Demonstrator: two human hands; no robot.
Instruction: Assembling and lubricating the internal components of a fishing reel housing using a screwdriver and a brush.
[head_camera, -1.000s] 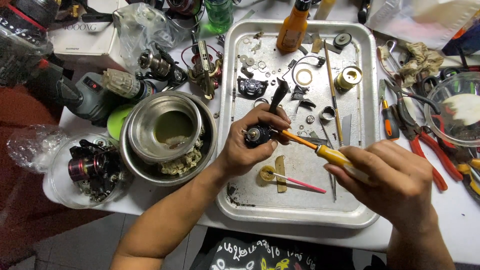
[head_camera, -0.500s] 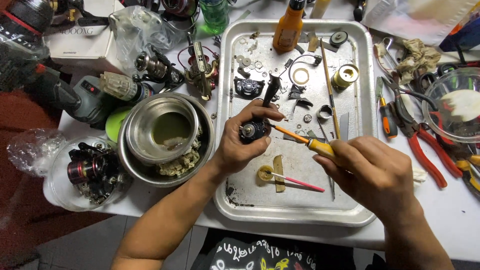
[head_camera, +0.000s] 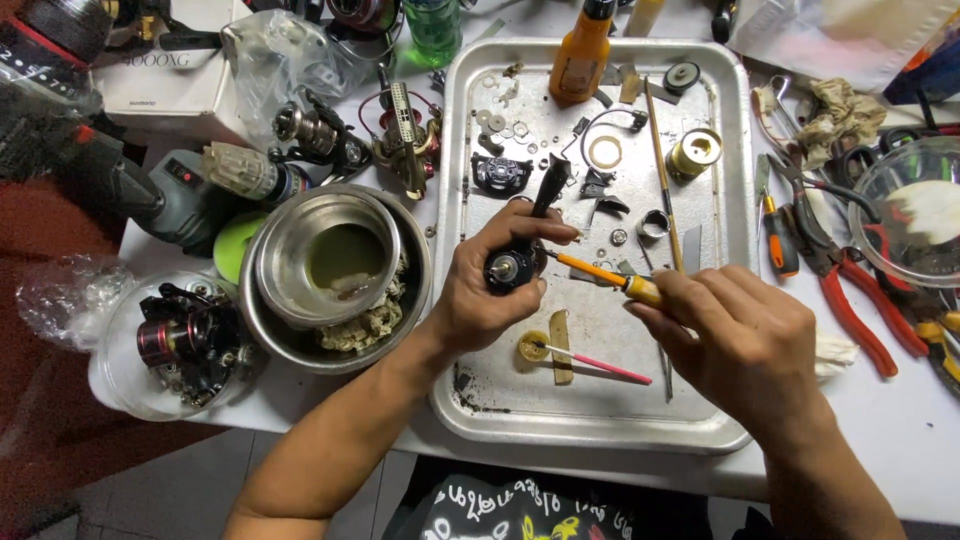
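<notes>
Head view, looking down on work table. Black reel part (head_camera: 515, 262) gripped in left hand (head_camera: 490, 290), fingers closed around it, held above metal tray (head_camera: 720, 430) near tray centre. Long black stem of part pointing up and away, toward upper tray. Right hand (head_camera: 735, 335) closed on yellow-handled screwdriver (head_camera: 610, 277); tip touching round face of reel part, shaft slanting down to right.

On tray, just below hands: small round cap with pink-handled brush (head_camera: 590, 358) lying across it, beside a flat tan strip. Upper tray: orange bottle (head_camera: 582, 55) standing upright at top edge, black reel cover (head_camera: 500, 172), scattered washers, brass-coloured spool (head_camera: 696, 152), thin wooden-handled brush (head_camera: 660, 170) lying lengthwise.

Left of tray, touching its edge or just beside: steel bowl (head_camera: 325, 255) nested inside larger steel bowl, murky liquid in inner one, rag visible between the two. Farther left: fishing reel (head_camera: 185, 335) inside clear round container, at table edge. Above bowls: further reels, a grey power tool (head_camera: 170, 195), white box.

Right of tray: orange-handled screwdriver (head_camera: 778, 235), red-handled pliers (head_camera: 850, 295), crumpled cloth, glass bowl (head_camera: 905, 215) near table's right edge.
</notes>
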